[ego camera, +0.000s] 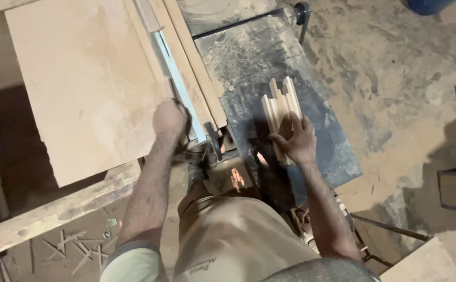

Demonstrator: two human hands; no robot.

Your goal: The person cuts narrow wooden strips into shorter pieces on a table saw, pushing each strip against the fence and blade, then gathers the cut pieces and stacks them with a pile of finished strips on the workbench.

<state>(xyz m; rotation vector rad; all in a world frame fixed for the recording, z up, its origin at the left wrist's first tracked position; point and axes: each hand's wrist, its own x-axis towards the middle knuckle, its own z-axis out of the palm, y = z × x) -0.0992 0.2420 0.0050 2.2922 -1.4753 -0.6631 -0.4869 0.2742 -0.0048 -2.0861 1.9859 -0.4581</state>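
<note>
Gripping edge of plywood sheet [87,83] w/ left hand [169,119], fist closed, frame centre; right hand [297,140] open, flat on wood strips [281,107] atop dusty counter [322,130].

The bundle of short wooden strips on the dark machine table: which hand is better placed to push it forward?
The right hand. It lies flat on the bundle of wooden strips on the machine table. The left hand is busy at the edge of the large board.

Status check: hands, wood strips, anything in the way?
Left hand gripping the metal fence rail beside the plywood sheet. Right hand pressing on the bundle of wood strips on the dusty saw table. No visible obstruction around strips.
</note>
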